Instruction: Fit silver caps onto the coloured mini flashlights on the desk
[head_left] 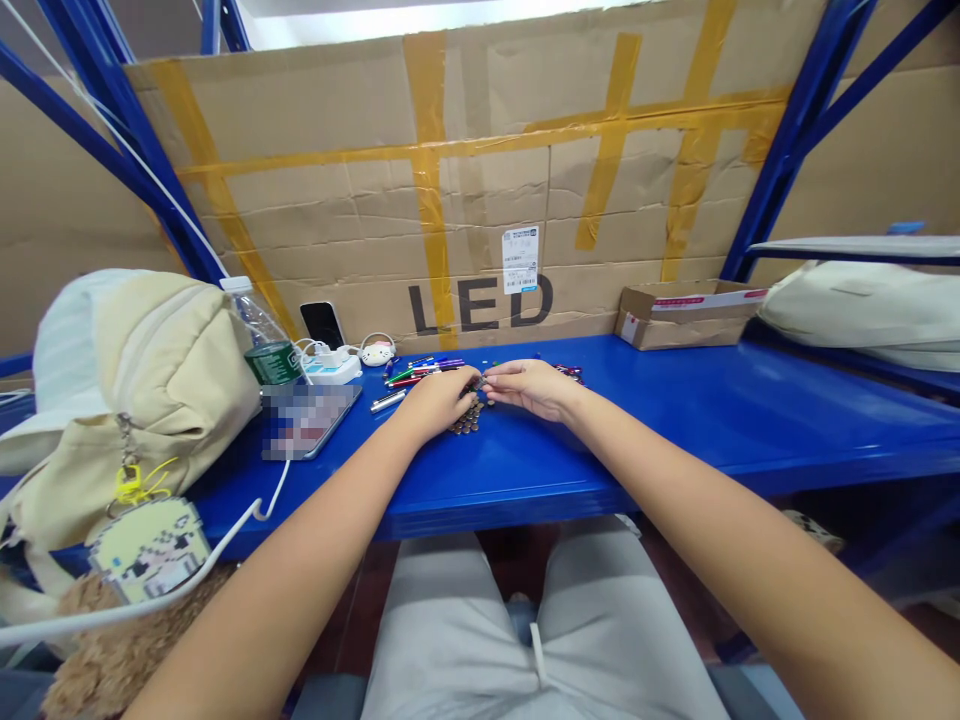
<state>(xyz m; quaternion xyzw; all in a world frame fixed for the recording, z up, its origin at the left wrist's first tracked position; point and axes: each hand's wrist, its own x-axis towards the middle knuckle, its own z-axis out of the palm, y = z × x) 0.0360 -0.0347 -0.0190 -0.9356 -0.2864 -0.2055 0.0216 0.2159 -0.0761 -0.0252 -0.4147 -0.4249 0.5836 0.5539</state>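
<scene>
My left hand rests over the blue table with its fingers curled together. Facing it, my right hand has thumb and fingertips pinched, almost touching the left fingertips. Something small and dark shows between the two hands, too small to name. Just below the left fingers lies a tight cluster of small round brownish pieces, partly covered by that hand. Behind the hands are several coloured pens, some hidden by the fingers. A silver pen lies left of my left hand.
A phone-like device, a power strip, a plastic bottle and a cream bag stand at the left. An open cardboard box sits back right. A large cardboard sheet closes off the rear. A white cable hangs front left.
</scene>
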